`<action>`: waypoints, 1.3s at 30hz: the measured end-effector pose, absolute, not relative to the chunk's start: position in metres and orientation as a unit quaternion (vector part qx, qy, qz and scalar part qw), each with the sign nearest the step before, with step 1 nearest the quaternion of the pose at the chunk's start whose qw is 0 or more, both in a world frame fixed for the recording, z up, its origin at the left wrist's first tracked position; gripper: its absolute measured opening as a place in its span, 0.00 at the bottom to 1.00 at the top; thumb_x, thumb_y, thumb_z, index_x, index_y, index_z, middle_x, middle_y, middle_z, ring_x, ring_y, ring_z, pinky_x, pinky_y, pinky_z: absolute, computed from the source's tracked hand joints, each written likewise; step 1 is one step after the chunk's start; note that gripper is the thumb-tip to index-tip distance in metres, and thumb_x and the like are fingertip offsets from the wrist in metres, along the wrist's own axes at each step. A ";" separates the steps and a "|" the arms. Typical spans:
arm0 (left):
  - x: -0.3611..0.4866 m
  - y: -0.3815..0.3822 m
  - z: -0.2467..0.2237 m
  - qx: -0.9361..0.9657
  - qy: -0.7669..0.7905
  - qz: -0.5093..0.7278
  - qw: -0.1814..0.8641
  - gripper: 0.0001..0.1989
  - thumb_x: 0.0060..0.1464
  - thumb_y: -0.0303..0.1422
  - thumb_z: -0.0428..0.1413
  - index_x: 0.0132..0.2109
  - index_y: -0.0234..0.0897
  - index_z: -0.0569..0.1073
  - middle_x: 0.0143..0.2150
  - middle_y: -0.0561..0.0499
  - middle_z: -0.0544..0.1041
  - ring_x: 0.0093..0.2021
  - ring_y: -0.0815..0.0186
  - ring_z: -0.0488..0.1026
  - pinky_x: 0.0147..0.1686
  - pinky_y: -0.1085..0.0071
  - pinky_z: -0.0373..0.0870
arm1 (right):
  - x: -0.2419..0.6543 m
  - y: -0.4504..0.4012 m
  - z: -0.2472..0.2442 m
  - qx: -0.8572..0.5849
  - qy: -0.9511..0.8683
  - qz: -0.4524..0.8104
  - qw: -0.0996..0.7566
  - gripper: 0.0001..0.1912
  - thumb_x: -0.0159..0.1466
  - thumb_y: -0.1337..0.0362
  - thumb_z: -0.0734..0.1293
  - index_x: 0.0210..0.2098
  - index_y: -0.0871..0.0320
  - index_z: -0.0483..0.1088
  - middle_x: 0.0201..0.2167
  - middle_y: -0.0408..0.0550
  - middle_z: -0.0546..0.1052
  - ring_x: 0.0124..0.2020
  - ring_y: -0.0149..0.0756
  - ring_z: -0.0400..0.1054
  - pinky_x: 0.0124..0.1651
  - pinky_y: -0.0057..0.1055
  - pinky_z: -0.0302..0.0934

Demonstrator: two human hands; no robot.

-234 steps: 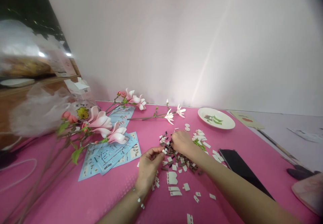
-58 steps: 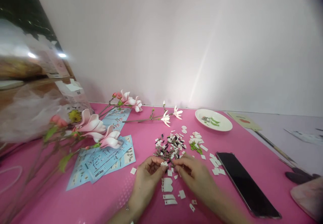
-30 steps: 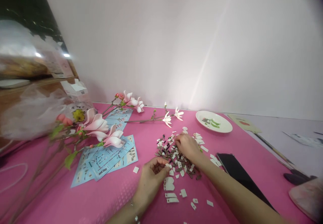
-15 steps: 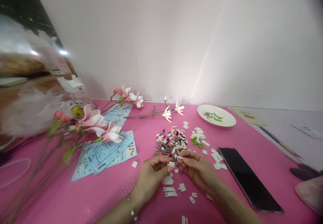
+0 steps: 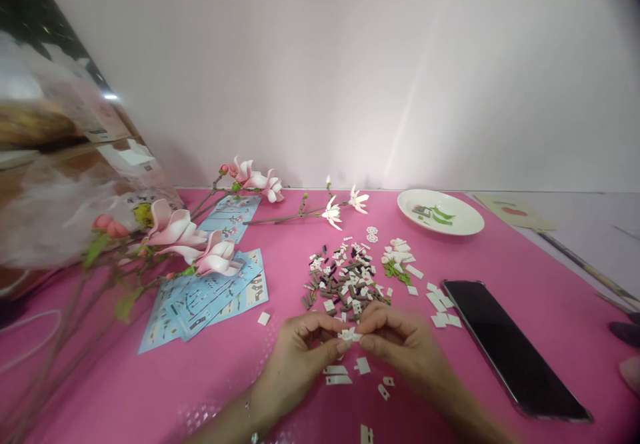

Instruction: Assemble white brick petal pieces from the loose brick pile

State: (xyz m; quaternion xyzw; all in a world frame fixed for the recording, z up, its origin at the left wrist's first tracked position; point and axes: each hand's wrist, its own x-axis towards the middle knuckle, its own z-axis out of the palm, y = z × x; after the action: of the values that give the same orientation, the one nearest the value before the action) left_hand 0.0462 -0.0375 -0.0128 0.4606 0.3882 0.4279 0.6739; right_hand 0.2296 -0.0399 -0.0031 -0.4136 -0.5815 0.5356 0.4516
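Note:
My left hand (image 5: 300, 354) pinches a small white plastic building piece (image 5: 345, 335) between thumb and fingertips. From the other side my right hand (image 5: 403, 347) grips a second white building piece (image 5: 357, 338), pressed up against the first. Whether the two are joined cannot be made out. Just beyond my fingers lies a heap of small brown, white and black building pieces (image 5: 345, 277). Nearer me are loose flat white pieces (image 5: 338, 379) and a small square one (image 5: 363, 365). White pieces (image 5: 399, 251) and green leaf pieces (image 5: 397, 273) sit to the right of the heap.
Pink-and-white flower stems (image 5: 215, 254) lie at left over blue instruction sheets (image 5: 200, 311). A white-flowered stem (image 5: 300, 215) rests near the wall. A plate (image 5: 467, 221) holds green pieces. At right are a phone (image 5: 510, 351) and flat white tiles (image 5: 440, 301).
My two hands have come closer together, and the white pieces in them now meet. The camera view has shifted slightly.

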 end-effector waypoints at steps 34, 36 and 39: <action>0.042 -0.041 -0.011 0.631 0.395 0.417 0.522 0.05 0.53 0.33 0.60 0.35 0.36 0.79 0.31 0.48 0.76 0.33 0.65 0.72 0.34 0.73 0.68 | 0.223 -0.046 0.005 -0.455 -0.666 0.431 0.404 0.08 0.58 0.61 0.68 0.25 0.58 0.72 0.24 0.46 0.75 0.27 0.32 0.69 0.31 0.27 0.64; 0.042 -0.041 -0.010 0.635 0.391 0.417 0.519 0.05 0.54 0.33 0.60 0.35 0.36 0.79 0.32 0.48 0.76 0.33 0.64 0.73 0.34 0.72 0.68 | 0.223 -0.046 0.005 -0.452 -0.675 0.419 0.405 0.09 0.58 0.61 0.68 0.24 0.58 0.71 0.23 0.46 0.75 0.26 0.32 0.69 0.30 0.27 0.63; 0.041 -0.042 -0.010 0.639 0.383 0.421 0.518 0.05 0.54 0.32 0.59 0.35 0.35 0.78 0.32 0.48 0.76 0.33 0.64 0.72 0.34 0.72 0.68 | 0.222 -0.048 0.002 -0.449 -0.681 0.405 0.412 0.09 0.58 0.62 0.68 0.24 0.58 0.71 0.23 0.46 0.75 0.26 0.33 0.69 0.30 0.27 0.63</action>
State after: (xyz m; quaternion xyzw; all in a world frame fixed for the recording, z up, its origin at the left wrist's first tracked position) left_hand 0.0410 -0.0419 -0.0096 0.6390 0.3830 0.4206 0.5177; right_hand 0.2221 -0.0476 0.0025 -0.4493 -0.6810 0.4052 0.4125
